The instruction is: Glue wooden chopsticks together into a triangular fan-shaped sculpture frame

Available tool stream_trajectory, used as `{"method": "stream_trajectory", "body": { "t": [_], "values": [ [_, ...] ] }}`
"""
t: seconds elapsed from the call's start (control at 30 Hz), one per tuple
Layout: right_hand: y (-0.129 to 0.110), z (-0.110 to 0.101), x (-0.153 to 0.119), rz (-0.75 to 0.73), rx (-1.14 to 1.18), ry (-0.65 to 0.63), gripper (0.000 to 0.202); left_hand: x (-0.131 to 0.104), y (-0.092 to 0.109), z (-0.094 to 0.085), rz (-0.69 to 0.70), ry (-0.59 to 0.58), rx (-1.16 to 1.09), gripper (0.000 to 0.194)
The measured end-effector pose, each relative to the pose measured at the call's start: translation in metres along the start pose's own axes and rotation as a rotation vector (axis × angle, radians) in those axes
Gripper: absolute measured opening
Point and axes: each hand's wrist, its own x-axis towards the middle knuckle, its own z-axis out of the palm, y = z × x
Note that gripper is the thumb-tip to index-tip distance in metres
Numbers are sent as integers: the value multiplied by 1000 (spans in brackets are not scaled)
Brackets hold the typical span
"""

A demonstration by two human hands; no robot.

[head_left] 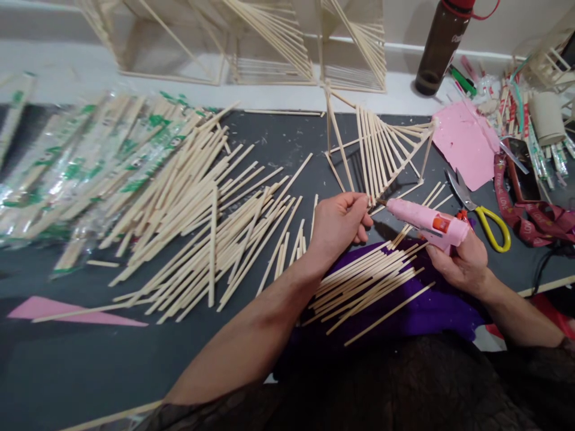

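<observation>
My right hand (pixel 462 263) is wrapped round a pink hot glue gun (pixel 426 221), whose nozzle points left at the near corner of a chopstick frame (pixel 381 143). This frame stands on the dark table, with a fan of chopsticks running between its edges. Right at that corner, close to the nozzle, my left hand (pixel 344 221) is pinched closed; what its fingertips grip is hidden. Below both hands, loose chopsticks (pixel 368 281) lie on a purple cloth (pixel 440 305) over my lap.
Many loose chopsticks (pixel 211 227) and plastic-wrapped ones (pixel 90 155) cover the left. Finished stick frames (pixel 269 60) stand along the back, near a dark bottle (pixel 442 48). Yellow-handled scissors (pixel 489 224), pink sheet (pixel 465 140), a phone (pixel 521 170) and a red lanyard (pixel 534 224) lie right.
</observation>
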Motion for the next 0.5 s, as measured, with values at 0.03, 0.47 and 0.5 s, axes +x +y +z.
{"method": "stream_trajectory", "body": {
  "t": [0.03,0.47,0.5],
  "values": [
    [0,0,0,5,10,3,40,0,0,0,0,-1,0,19],
    [0,3,-4,55,57,8,44,0,-2,0,26,-4,24,21],
    [-1,3,-3,48,66,11,43,0,-2,-1,20,-6,23,21]
  ]
}}
